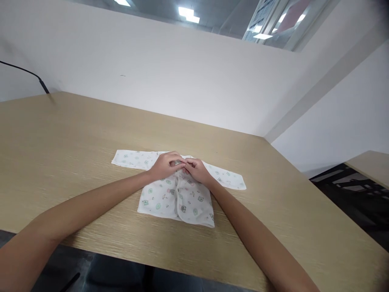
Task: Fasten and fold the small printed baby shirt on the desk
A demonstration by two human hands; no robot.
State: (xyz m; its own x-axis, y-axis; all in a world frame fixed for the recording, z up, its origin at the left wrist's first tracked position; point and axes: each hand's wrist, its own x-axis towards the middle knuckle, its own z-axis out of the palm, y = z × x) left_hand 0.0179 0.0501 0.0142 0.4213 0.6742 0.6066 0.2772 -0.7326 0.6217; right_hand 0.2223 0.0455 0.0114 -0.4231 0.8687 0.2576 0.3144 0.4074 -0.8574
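A small white baby shirt (pixel 194 200) with green and pink animal prints lies flat on the table, front side up, its two sleeves spread to left and right. Its front opening runs down the middle. Near the neckline my left hand (pixel 167 164) and my right hand (pixel 196 168) meet, fingertips together. Both hands pinch the upper edge of the shirt's front opening. Whatever lies right between the fingertips is too small and covered to make out. The neckline is partly hidden behind the hands.
The wooden table (pixel 91 129) reaches back to a white wall (pixel 170 81). A black cable (pixel 27 71) hangs at the far left. At the right stands another wooden surface (pixel 370 164) with dark items below it. The table's front edge runs beneath my forearms.
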